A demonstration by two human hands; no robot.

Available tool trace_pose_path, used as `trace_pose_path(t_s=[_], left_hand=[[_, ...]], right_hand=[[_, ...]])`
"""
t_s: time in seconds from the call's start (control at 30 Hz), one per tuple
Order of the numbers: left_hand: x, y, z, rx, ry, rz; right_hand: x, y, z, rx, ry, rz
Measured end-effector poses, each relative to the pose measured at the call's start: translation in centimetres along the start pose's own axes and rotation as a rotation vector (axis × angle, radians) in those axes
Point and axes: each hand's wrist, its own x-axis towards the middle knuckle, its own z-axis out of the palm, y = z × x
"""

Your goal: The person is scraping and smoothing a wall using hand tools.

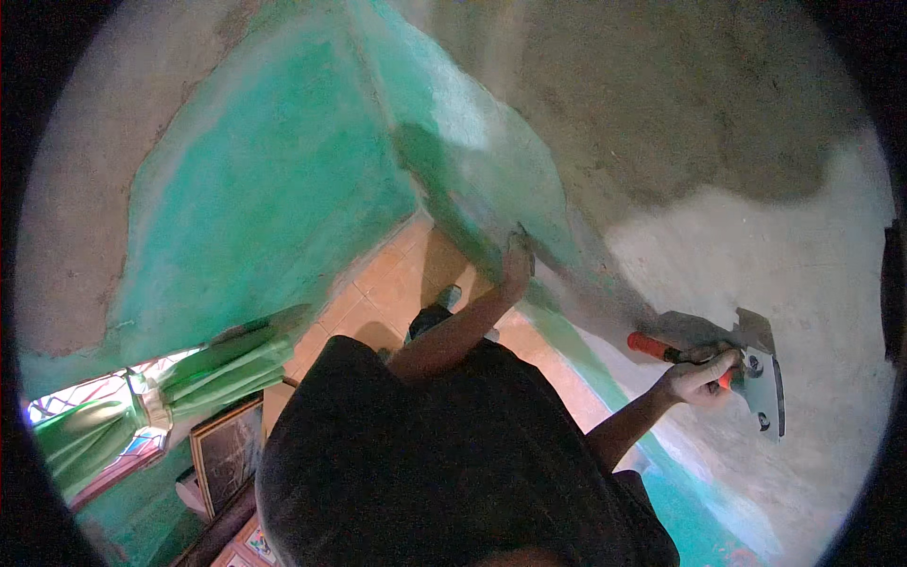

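My right hand (701, 380) is closed round a wall scraper (761, 404) with a red and black handle and a wide pale metal blade. The blade is up against or very close to the plastered wall (680, 241) on the right, and its shadow falls beside it. Reaching forward, my left hand (517, 263) is at the same wall, nearer the corner. Its fingers are small and dim, and a dark edge shows beside them. I cannot make out whether it holds anything.
A green wall (255, 189) meets the right wall at a corner ahead. Orange floor tiles (378, 274) lie below. At the lower left are a window with a tied green curtain (236, 369), a framed picture (227, 454) and wooden furniture (244, 546).
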Motion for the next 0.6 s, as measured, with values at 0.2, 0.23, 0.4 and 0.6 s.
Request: trace_pose_path(t_s=[0.2,0.23,0.4,0.6], left_hand=[[6.4,4.5,-2.8,0.047,0.089,0.060],[5.9,4.1,-2.4,0.052,0.078,0.040],[0.2,3.6,2.4,0.101,-0.072,0.003],[0.3,3.2,2.8,0.321,-0.038,0.004]], right_hand=[[-0.2,-1.6,1.1,0.239,-0.101,0.112],[-0.2,-1.5,0.7,0.218,-0.095,0.105],[0.1,0.4,-1.1,0.080,-0.027,0.061],[0.2,-0.2,-0.6,-0.072,0.079,-0.062]])
